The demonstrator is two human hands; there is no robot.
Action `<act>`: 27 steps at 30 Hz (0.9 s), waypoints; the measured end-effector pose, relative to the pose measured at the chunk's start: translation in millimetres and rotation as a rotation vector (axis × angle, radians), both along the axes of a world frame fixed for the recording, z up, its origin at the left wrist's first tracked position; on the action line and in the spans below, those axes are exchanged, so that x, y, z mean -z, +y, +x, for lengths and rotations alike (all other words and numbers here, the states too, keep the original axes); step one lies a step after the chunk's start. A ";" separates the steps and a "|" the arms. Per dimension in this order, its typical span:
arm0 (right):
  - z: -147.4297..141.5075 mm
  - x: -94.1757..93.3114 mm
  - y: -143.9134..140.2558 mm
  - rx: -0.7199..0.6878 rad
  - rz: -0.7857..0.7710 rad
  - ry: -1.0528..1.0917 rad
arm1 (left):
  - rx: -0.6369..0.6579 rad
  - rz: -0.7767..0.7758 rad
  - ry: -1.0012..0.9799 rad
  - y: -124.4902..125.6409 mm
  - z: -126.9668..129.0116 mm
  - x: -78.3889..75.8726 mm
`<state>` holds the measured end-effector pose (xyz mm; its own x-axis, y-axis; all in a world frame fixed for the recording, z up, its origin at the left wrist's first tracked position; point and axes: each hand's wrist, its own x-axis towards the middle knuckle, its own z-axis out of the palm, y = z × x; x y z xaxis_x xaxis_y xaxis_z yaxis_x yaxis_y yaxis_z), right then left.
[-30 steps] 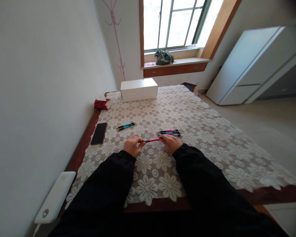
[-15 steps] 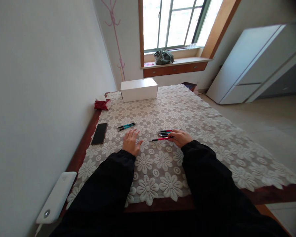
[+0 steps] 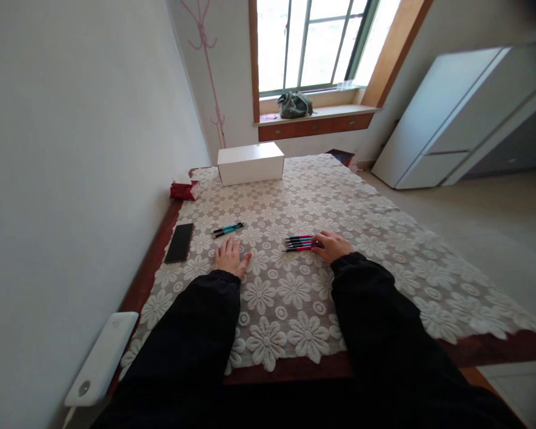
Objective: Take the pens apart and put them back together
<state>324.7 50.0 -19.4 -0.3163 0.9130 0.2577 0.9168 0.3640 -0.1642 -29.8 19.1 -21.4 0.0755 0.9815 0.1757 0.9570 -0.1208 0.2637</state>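
My left hand (image 3: 230,257) lies flat on the lace tablecloth (image 3: 295,286), fingers spread and holding nothing, just below two teal pens (image 3: 227,229). My right hand (image 3: 335,245) rests at the right end of a small row of red and black pens (image 3: 300,241). Its fingertips are on the end of the red pen (image 3: 297,249), which lies along the near side of that row. Both arms are in black sleeves.
A black phone (image 3: 179,241) lies near the table's left edge, with a red tissue pack (image 3: 184,189) behind it. A white box (image 3: 251,162) stands at the far end. A white device (image 3: 102,357) sits against the wall at the near left. A white cabinet (image 3: 451,119) stands at right.
Both hands held the red pen by its ends. The left hand let go and settled flat on the cloth. The right hand carried the pen right and laid it beside the row.
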 end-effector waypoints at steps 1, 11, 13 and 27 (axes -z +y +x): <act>-0.1 -0.1 -0.6 0.004 0.005 0.002 | -0.003 0.019 -0.007 0.8 -1.1 -1.3; -20.0 -4.6 -7.1 -0.094 0.070 0.022 | -0.121 -0.097 0.041 9.3 1.9 -0.1; -23.0 -5.3 -7.5 -0.107 0.079 0.032 | -0.122 -0.073 0.033 9.9 1.6 -1.6; -54.9 -15.5 -21.6 -0.354 0.137 0.205 | -0.210 0.054 0.059 29.4 0.8 -20.5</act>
<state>269.9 28.5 -3.9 -0.5333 0.7101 0.4597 0.6847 0.6815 -0.2584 -29.0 48.6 -0.9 -0.1181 0.9660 0.2301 0.9762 0.0705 0.2052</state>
